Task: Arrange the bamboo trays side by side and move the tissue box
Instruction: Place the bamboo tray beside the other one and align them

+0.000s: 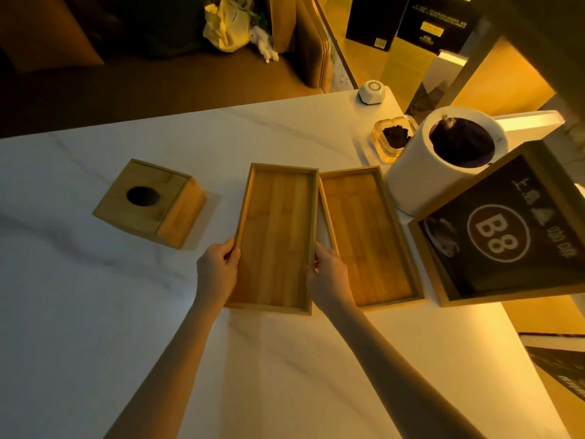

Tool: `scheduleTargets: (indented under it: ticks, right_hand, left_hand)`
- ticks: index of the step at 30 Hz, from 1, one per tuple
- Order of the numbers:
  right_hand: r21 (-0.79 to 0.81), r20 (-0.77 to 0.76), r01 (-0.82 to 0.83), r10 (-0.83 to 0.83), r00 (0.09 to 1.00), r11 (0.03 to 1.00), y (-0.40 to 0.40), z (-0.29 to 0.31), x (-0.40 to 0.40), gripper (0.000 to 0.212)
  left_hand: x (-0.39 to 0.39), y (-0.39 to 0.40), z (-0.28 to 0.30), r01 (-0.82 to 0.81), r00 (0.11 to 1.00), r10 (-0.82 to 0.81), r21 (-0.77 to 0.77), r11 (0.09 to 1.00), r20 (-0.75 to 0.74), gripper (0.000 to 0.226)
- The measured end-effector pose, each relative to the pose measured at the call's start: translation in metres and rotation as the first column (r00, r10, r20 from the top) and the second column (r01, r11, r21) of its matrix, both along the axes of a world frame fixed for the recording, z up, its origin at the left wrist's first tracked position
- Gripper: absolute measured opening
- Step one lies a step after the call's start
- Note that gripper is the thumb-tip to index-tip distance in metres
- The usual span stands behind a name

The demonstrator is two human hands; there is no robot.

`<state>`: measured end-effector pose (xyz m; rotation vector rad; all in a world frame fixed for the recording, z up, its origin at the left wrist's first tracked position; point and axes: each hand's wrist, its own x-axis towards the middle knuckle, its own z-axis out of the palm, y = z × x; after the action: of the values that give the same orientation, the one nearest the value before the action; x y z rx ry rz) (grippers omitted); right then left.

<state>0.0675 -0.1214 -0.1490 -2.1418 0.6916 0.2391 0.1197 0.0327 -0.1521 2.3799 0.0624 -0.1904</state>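
Note:
Two long bamboo trays lie side by side on the white table (95, 312). My left hand (217, 269) grips the left rim of the left tray (275, 236); my right hand (327, 272) holds its right rim, fingers tucked between the two trays. The right tray (367, 239) sits almost touching the left one, angled slightly away at the near end. A square bamboo tissue box (148, 202) with a round hole in its top stands apart to the left of the trays.
A white cylindrical bin (421, 175) with a dark liner stands right behind the right tray. A framed "B8" sign (506, 236) leans at the right. A glass ashtray (394, 137) and a small white device (372, 91) sit at the table's far right corner.

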Motion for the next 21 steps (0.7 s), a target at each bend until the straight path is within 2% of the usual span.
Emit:
scheduleTargets:
  ticks: [6,14,21]
  right_hand:
    - [-0.007,-0.039,-0.031,0.030,0.999,0.999,-0.005,-0.006,0.009,0.036]
    - [-0.042,-0.069,-0.041,0.038,0.997,0.998,-0.005,-0.015,0.001,0.038]
    - [-0.163,-0.090,-0.064,0.049,0.995,0.985,-0.003,-0.016,0.000,0.041]
  left_hand:
    - [0.002,-0.004,-0.009,-0.048,0.999,0.048,-0.002,0.999,-0.018,0.035]
    - [-0.007,-0.003,-0.017,-0.015,1.000,0.015,0.011,1.000,-0.014,0.033]
    - [-0.010,-0.008,-0.023,-0.026,0.999,0.026,0.015,1.000,-0.021,0.033]
